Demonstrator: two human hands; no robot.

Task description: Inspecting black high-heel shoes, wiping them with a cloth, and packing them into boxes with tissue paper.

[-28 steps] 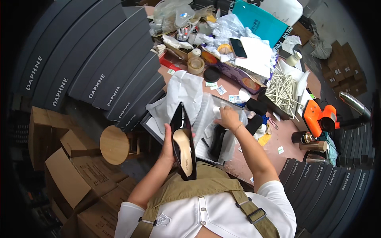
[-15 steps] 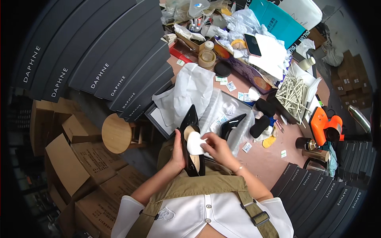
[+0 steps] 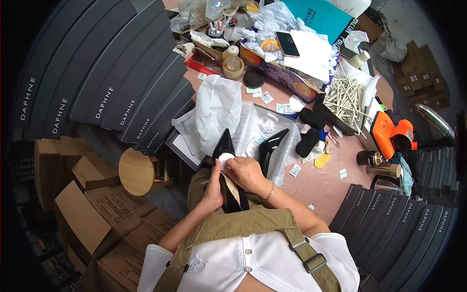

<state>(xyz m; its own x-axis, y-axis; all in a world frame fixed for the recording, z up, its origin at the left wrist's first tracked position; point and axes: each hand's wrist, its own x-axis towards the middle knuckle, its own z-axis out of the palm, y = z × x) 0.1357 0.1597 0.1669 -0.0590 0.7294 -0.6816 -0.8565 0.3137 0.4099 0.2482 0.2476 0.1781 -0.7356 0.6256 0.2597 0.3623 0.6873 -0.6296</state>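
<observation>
My left hand (image 3: 212,191) is wrapped round the side of a black, glossy, pointed-toe pump (image 3: 224,144) with a beige insole, held toe-away over my lap. Pinched in my right hand (image 3: 246,174) is a soft white oval pad (image 3: 225,157), partly inside the shoe's opening towards the toe; my fingers hide its lower part. The other black pump (image 3: 269,149) lies on white wrapping in an open grey shoe box (image 3: 184,152) just beyond. White tissue paper (image 3: 216,104) spills over the box's left side.
Stacks of dark shoe boxes stand at the left (image 3: 97,68) and right (image 3: 389,224). On the pink table (image 3: 311,194) are a tray of white sticks (image 3: 346,100), a purple carton (image 3: 279,73) under a phone (image 3: 288,44), black sponges (image 3: 306,141) and an orange tool (image 3: 389,131). A round stool (image 3: 137,171) is left.
My right hand has pushed the white pad forward, from over the insole into the shoe's opening near the toe. My left hand still grips the pump. The whole view has shifted slightly.
</observation>
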